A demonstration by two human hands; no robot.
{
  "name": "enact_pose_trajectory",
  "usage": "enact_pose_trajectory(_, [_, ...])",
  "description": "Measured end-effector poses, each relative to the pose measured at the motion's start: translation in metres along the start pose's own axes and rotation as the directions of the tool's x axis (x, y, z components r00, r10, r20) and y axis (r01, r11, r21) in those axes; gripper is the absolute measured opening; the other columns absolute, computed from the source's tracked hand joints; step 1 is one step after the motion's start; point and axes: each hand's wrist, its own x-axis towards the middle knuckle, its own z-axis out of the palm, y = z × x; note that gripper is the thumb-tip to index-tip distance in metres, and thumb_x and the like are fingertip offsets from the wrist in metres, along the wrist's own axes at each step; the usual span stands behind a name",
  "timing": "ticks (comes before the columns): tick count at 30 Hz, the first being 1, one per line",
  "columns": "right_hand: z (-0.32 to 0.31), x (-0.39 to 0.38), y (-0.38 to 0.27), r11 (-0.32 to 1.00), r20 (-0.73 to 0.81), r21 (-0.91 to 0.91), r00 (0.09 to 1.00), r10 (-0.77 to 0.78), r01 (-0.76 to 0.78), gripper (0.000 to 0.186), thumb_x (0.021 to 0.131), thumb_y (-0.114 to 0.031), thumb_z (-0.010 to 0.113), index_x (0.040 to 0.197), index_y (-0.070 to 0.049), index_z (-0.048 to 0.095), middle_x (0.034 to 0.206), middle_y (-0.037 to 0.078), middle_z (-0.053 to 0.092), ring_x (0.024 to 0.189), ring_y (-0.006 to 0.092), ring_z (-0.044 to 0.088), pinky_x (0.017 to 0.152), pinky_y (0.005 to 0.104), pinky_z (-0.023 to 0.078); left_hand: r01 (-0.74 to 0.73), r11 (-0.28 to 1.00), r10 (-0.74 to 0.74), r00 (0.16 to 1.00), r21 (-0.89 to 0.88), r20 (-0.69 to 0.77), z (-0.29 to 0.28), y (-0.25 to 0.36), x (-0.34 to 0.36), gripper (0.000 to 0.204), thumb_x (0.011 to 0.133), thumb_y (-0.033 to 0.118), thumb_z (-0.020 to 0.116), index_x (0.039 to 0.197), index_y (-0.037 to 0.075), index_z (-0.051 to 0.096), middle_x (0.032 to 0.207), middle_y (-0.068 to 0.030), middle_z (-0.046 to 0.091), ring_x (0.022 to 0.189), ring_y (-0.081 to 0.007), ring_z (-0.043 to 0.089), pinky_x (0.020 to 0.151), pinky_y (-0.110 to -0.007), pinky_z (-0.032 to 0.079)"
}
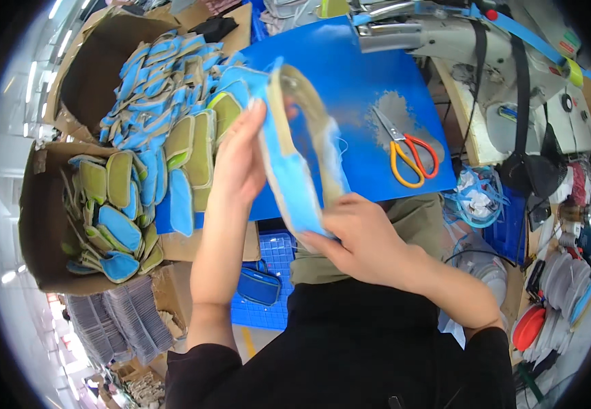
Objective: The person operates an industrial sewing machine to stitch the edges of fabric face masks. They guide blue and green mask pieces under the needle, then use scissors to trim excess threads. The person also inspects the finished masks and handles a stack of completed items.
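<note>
A looped band of light-blue and khaki fabric (287,178) is stretched between my hands above the blue tabletop (350,75). Closed around its upper left side is my left hand (242,158), thumb up along the cloth. At the band's lower end, my right hand (365,232) pinches the edge with curled fingers. Parts of the band look smeared by motion, and a loose thread hangs at its right side. To the right lie scissors (408,160) with one orange and one red handle, blades pointing away from me.
Blue and khaki fabric bands (162,82) are heaped at the far left. Rounded green and blue fabric panels (190,146) lie along the table's left edge, with more in a cardboard box (47,225). A sewing machine (445,41) stands at right, above a blue basket (476,201).
</note>
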Motion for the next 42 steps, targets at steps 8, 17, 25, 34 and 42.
enact_pose_trajectory(8, [-0.024, -0.033, 0.016, 0.996, 0.000, -0.058, 0.998, 0.064, -0.064, 0.015, 0.088, -0.018, 0.077, 0.087, -0.006, 0.067, 0.078, 0.007, 0.062, 0.076, 0.0267, 0.060, 0.080, 0.0368, 0.040, -0.216, 0.974, 0.197, 0.956, -0.069, -0.217, -0.045, 0.004, 0.019, 0.037, 0.107, 0.034, 0.057, 0.129, 0.004, 0.063, 0.125, -0.0115, 0.070, 0.116, -0.0241, 0.066, 0.105, -0.041, 0.051])
enact_pose_trajectory(17, [-0.034, -0.047, 0.050, 0.981, -0.154, -0.165, 0.985, 0.081, -0.106, 0.015, 0.090, -0.017, 0.075, 0.086, -0.005, 0.067, 0.082, 0.008, 0.064, 0.081, 0.0281, 0.059, 0.076, 0.0382, 0.039, -0.047, 0.792, -0.052, 0.988, -0.609, -0.143, -0.046, -0.011, 0.023, 0.027, 0.108, 0.021, 0.055, 0.126, 0.003, 0.063, 0.120, -0.0105, 0.072, 0.115, -0.0241, 0.068, 0.104, -0.042, 0.054])
enact_pose_trajectory(25, [-0.026, -0.042, 0.054, 0.971, -0.186, -0.073, 0.960, 0.211, -0.228, 0.016, 0.091, -0.017, 0.073, 0.083, -0.004, 0.069, 0.070, 0.010, 0.060, 0.071, 0.0289, 0.057, 0.069, 0.0400, 0.039, -0.013, 0.839, -0.085, 0.984, -0.544, -0.156, -0.052, -0.024, 0.020, 0.042, 0.107, 0.037, 0.053, 0.133, 0.003, 0.060, 0.129, -0.0132, 0.067, 0.123, -0.0286, 0.063, 0.111, -0.048, 0.047])
enact_pose_trajectory(34, [0.002, -0.006, 0.060, 0.980, -0.238, -0.075, 0.958, 0.162, -0.184, 0.025, 0.092, -0.029, 0.072, 0.082, -0.007, 0.071, 0.067, 0.011, 0.061, 0.063, 0.0337, 0.058, 0.064, 0.0429, 0.043, 0.312, 0.930, -0.323, 0.946, -0.193, -0.030, 0.029, -0.097, -0.078, 0.054, 0.110, 0.048, 0.041, 0.143, 0.007, 0.054, 0.152, -0.0163, 0.050, 0.143, -0.0271, 0.044, 0.118, -0.049, 0.033])
enact_pose_trajectory(42, [-0.001, -0.011, 0.045, 0.877, -0.192, 0.382, 0.904, 0.382, -0.290, 0.019, 0.089, -0.015, 0.077, 0.102, -0.005, 0.068, 0.067, 0.006, 0.060, 0.056, 0.0146, 0.055, 0.054, 0.0307, 0.042, 0.040, 0.993, -0.049, 0.995, -0.113, -0.082, 0.036, -0.072, -0.063, 0.051, 0.109, 0.041, 0.051, 0.139, 0.001, 0.056, 0.145, -0.0171, 0.056, 0.136, -0.0289, 0.052, 0.113, -0.046, 0.042])
